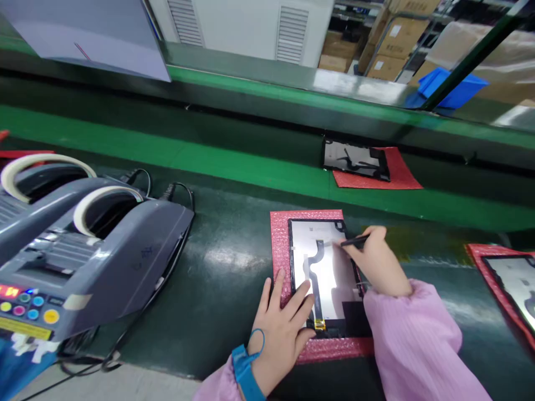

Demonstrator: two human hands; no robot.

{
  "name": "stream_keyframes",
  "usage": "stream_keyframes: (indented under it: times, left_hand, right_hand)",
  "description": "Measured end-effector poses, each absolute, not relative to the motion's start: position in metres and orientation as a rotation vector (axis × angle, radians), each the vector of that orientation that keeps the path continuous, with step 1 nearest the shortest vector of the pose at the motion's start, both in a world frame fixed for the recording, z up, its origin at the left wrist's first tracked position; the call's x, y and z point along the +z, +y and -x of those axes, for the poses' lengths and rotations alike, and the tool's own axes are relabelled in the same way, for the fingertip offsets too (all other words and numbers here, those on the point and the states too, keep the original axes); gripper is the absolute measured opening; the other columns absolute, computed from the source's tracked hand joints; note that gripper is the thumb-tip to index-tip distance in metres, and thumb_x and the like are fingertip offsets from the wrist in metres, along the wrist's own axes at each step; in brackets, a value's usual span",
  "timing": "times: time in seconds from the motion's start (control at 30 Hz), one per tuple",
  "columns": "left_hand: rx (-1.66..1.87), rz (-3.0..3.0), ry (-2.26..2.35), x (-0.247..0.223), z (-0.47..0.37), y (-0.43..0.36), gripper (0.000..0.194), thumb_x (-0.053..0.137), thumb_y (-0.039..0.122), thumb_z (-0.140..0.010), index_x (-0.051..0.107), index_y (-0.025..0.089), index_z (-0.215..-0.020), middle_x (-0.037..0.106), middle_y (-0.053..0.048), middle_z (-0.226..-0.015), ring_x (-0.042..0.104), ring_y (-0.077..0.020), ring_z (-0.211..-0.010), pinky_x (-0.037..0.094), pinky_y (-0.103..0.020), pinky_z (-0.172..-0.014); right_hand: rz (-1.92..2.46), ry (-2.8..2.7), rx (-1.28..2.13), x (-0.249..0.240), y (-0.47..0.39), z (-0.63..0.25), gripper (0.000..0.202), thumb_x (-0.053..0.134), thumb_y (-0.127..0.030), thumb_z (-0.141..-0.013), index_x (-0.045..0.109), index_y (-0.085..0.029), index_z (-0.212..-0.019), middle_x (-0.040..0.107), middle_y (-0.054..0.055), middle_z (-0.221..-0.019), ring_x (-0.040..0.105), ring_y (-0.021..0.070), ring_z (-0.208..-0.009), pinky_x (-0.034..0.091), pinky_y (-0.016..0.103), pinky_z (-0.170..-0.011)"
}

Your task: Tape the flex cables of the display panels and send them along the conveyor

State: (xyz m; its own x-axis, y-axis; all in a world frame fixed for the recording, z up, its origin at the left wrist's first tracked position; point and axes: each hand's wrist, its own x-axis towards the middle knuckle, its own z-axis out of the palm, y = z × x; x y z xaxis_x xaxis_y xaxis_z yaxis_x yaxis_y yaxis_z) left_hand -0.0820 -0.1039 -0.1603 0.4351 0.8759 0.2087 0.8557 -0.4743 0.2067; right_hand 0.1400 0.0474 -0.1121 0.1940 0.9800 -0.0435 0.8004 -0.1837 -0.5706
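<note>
A tablet-sized display panel (332, 278) lies back side up on a pink bubble-wrap sheet (281, 239). A grey ribbon cable (314, 284) runs down its silver back to a gold-coloured patch near the bottom edge. My left hand (284, 320) rests with fingers spread over the panel's lower left edge and the wrap; a blue wrist strap is around that wrist. My right hand (378, 262) pinches a slim black tool (355, 241) that looks like tweezers. Its thin tip points left over the upper part of the panel, near the cable's top end; contact is unclear.
Two grey tape dispensers (125, 262) with cables stand at the left. Another panel (355, 160) on red wrap (403, 170) lies on the green conveyor belt (251, 175) at the back. A third panel (516, 284) sits at the right edge. Beyond are cartons and a blue bin (453, 89).
</note>
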Motion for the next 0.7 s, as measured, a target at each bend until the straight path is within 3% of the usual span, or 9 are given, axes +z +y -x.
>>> stream_keyframes:
  times: [0.13, 0.27, 0.43, 0.57, 0.7]
  left_hand:
    - [0.505, -2.670, 1.521, -0.165, 0.095, -0.095, 0.053, 0.063, 0.053, -0.094, 0.058, 0.031, -0.143, 0.047, 0.007, -0.160, 0.017, -0.0400, -0.155, 0.035, -0.055, -0.117]
    - [0.662, -2.643, 1.718, -0.161, 0.112, -0.082, 0.045, 0.063, 0.029, -0.095, 0.060, 0.026, -0.139, 0.051, 0.002, -0.157, -0.002, -0.0396, -0.158, 0.040, -0.056, -0.114]
    - [0.767, -2.457, 1.993, -0.158, 0.127, -0.071, 0.040, 0.050, 0.016, -0.096, 0.061, 0.014, -0.134, 0.052, -0.011, -0.154, 0.013, -0.0348, -0.158, 0.048, -0.049, -0.106]
    - [0.815, -2.533, 1.974, -0.172, 0.135, -0.066, 0.042, 0.050, 0.016, -0.091, 0.061, 0.015, -0.131, 0.059, -0.010, -0.147, 0.021, -0.0310, -0.156, 0.046, -0.044, -0.107]
    - [0.782, -2.624, 1.944, -0.187, 0.142, -0.065, 0.044, 0.056, 0.016, -0.084, 0.064, 0.016, -0.128, 0.059, -0.007, -0.148, 0.021, -0.0319, -0.156, 0.044, -0.041, -0.109]
  right_hand:
    - [1.847, -1.616, 0.869, -0.124, 0.043, -0.127, 0.055, 0.072, -0.056, -0.068, 0.034, -0.027, -0.094, 0.048, -0.005, -0.073, 0.052, 0.0207, -0.061, 0.041, 0.033, -0.061]
    - [1.302, -1.631, 0.888, -0.124, 0.088, -0.080, 0.047, 0.072, -0.046, -0.074, 0.035, -0.028, -0.094, 0.041, -0.005, -0.081, 0.048, 0.0173, -0.070, 0.043, 0.031, -0.067]
    - [1.041, -1.684, 0.814, -0.106, 0.215, -0.002, 0.055, 0.076, -0.044, -0.074, 0.026, -0.030, -0.092, 0.043, -0.004, -0.089, 0.053, 0.0172, -0.084, 0.048, 0.031, -0.080]
    - [1.080, -1.702, 0.704, -0.103, 0.312, 0.044, 0.046, 0.067, -0.039, -0.082, 0.025, -0.029, -0.096, 0.048, 0.000, -0.097, 0.055, 0.0180, -0.090, 0.048, 0.033, -0.087]
    - [1.178, -1.898, 0.631, -0.119, 0.339, 0.024, 0.040, 0.066, -0.029, -0.078, 0.035, -0.027, -0.102, 0.061, 0.003, -0.100, 0.062, 0.0210, -0.091, 0.051, 0.038, -0.086]
